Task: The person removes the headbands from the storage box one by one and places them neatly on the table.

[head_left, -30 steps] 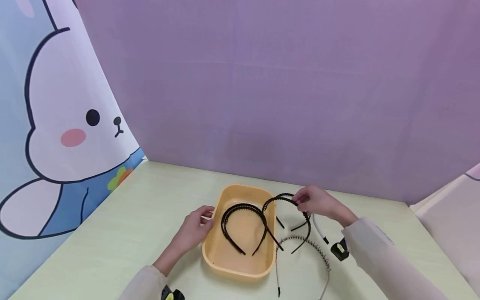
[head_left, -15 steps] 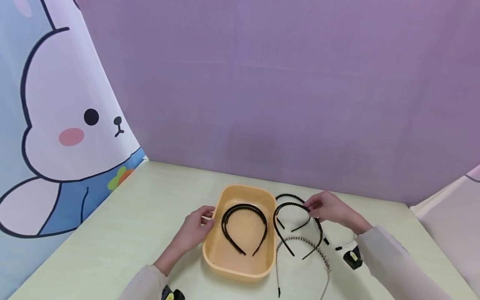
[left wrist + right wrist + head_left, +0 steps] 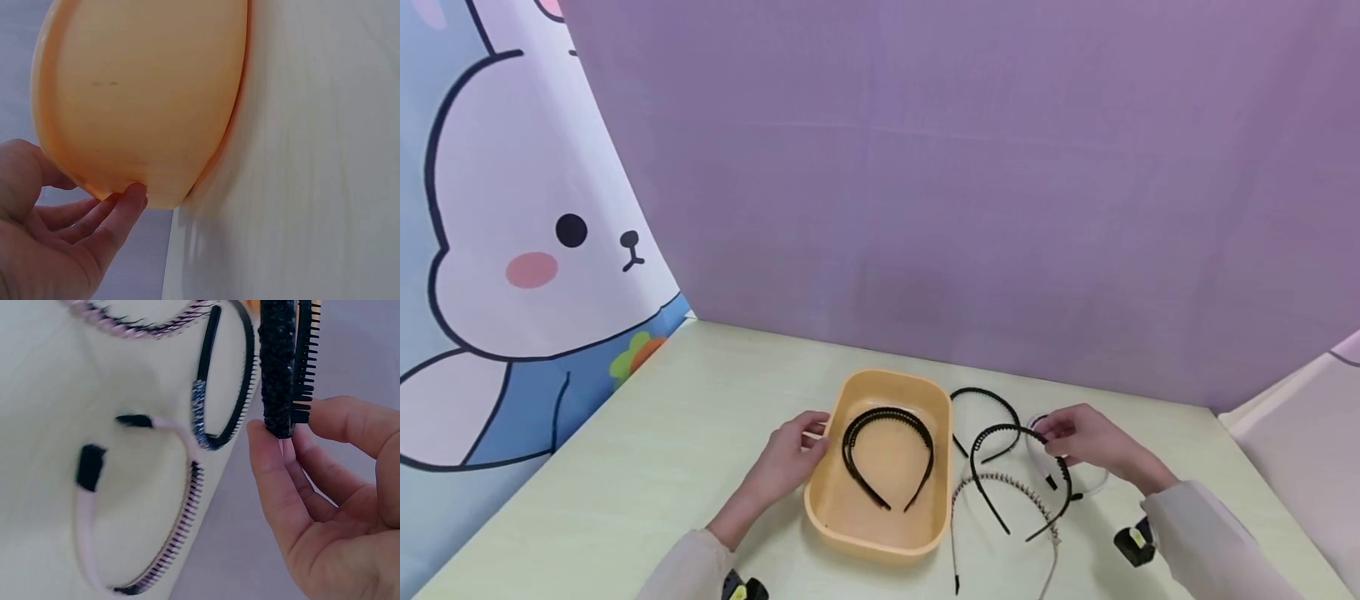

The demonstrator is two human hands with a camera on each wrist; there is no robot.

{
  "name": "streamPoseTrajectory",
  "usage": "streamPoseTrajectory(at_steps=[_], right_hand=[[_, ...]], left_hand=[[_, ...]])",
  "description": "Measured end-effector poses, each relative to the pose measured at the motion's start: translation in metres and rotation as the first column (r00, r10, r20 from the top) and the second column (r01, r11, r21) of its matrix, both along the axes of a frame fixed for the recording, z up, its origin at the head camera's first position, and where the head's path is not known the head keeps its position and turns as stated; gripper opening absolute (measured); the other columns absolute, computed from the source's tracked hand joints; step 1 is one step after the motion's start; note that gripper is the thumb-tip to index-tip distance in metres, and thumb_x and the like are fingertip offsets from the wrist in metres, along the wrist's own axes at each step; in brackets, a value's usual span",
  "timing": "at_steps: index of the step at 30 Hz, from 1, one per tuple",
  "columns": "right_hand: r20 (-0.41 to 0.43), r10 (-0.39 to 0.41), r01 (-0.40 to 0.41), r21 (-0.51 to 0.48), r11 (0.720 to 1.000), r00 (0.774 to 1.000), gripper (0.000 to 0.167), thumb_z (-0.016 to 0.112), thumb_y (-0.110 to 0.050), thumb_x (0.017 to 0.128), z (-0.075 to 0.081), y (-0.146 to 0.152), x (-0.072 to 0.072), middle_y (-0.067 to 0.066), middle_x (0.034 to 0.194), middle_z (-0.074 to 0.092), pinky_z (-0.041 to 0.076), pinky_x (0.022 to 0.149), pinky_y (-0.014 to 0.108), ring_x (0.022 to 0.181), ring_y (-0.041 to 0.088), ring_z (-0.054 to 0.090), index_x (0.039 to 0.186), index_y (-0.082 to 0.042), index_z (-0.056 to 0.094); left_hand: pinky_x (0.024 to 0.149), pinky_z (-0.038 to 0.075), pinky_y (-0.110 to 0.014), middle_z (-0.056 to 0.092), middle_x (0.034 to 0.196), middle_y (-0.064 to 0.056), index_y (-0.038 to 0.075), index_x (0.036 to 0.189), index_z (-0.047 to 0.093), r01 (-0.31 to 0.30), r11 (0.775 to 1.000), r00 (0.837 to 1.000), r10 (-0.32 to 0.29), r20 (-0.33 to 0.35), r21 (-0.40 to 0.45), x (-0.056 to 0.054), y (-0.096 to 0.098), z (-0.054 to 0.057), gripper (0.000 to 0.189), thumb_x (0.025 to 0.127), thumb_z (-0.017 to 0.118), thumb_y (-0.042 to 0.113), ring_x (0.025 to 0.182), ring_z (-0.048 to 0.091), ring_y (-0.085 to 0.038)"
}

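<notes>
My left hand [image 3: 786,462] holds the left edge of a yellow plastic tray [image 3: 895,552], its fingertips at the rim and outer wall. Inside the tray lie nested black toothed headbands [image 3: 889,412]. To the right of the tray, my right hand [image 3: 1086,437] pinches a black headband [image 3: 1000,427] near the top of its arc. In the right wrist view this held headband [image 3: 278,369] shows a glittery outer face and a row of teeth, between thumb and fingers. Its ends hang above a beige-pink beaded-looking headband [image 3: 1003,477] on the table.
Another black headband [image 3: 985,391] lies behind, close to the tray's right side. A pale pink headband with black tips [image 3: 84,531] lies on the table, partly covered by my right hand in the head view. A purple backdrop [image 3: 925,208] rises along the table's far edge.
My right hand has carried the black headband to the right and slightly nearer, from overlapping the tray to over the loose headbands. My left hand and the tray have stayed put.
</notes>
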State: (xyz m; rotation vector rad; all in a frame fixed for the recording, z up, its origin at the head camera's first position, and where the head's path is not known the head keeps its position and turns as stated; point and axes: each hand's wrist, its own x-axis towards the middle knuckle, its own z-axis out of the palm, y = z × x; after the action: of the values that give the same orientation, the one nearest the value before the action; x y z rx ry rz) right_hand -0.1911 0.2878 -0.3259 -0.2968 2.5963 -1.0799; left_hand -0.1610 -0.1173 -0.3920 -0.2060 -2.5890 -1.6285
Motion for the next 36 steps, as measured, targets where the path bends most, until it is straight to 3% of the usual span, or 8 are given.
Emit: streamPoseTrajectory(at_steps=[21,36], right_hand=[[0.038,0.008,-0.008,0.0,1.0,0.999,0.029,0.057,0.0,0.085,-0.025,0.056,0.02,0.007,0.087,0.058,0.05,0.058,0.027,0.07,0.005,0.052,0.11,0.015,0.056],[0.012,-0.02,0.019,0.037,0.999,1.0,0.025,0.057,0.001,0.082,-0.041,0.088,0.041,0.005,0.087,0.058,0.049,0.056,0.025,0.072,-0.001,0.05,0.106,0.01,0.059]], left_hand=[[0.069,0.055,-0.029,0.066,0.101,-0.015,-0.003,0.118,0.06,0.004,1.0,1.0,-0.004,-0.005,-0.004,0.0,-0.002,-0.003,0.03,0.089,0.057,0.001,0.086,0.065,-0.02],[0.069,0.055,-0.029,0.066,0.102,-0.015,-0.003,0.12,0.059,0.01,1.0,1.0,-0.01,-0.013,-0.016,-0.002,0.0,-0.005,0.031,0.089,0.057,0.002,0.086,0.065,-0.021]])
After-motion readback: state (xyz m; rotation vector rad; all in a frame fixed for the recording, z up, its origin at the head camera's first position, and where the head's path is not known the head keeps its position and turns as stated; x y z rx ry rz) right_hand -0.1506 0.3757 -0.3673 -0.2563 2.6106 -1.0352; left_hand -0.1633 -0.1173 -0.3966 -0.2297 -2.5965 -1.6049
